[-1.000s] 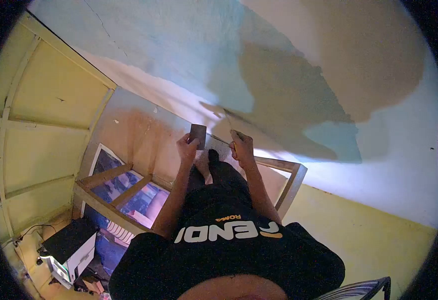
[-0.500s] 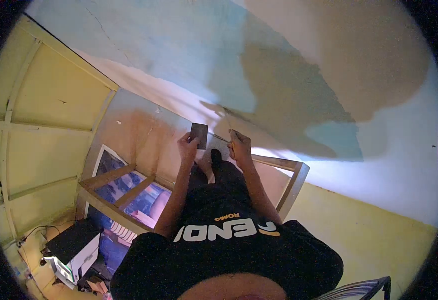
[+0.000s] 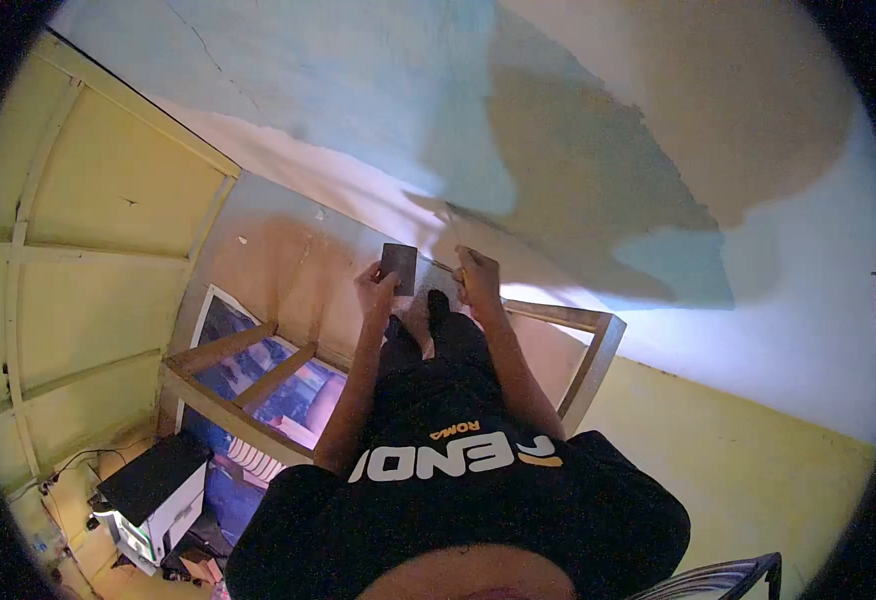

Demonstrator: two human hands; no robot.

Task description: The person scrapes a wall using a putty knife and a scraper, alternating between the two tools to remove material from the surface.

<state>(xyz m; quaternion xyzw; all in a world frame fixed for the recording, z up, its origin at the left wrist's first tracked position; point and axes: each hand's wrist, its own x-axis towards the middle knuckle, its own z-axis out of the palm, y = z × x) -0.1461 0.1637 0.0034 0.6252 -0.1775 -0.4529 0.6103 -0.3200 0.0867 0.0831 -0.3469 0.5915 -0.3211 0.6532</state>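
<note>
My left hand (image 3: 376, 288) is closed on the lower left edge of a dark flat rectangular plate (image 3: 399, 269), thumb across its face. I cannot make out the plate's material. To its right, my right hand (image 3: 478, 277) is closed round the handle of a thin-shafted tool (image 3: 441, 265). Its shaft points left toward the plate, and its tip is too small to tell. Both hands are held out before my body, near a wall (image 3: 378, 130) with pale blue, white and brownish patches. Shadows fall across that wall.
I stand inside or over a wooden frame (image 3: 248, 425), whose other corner (image 3: 603, 335) is at right. A black-topped white machine like a printer (image 3: 153, 490), with cables, stands lower left. Yellow panelled wall (image 3: 108, 180) is at left; a striped chair-like object (image 3: 718, 580) is lower right.
My right hand has turned slightly and moved up a little, with the tool's shaft still toward the plate. My left hand holds the plate almost unchanged. The view has shifted slightly.
</note>
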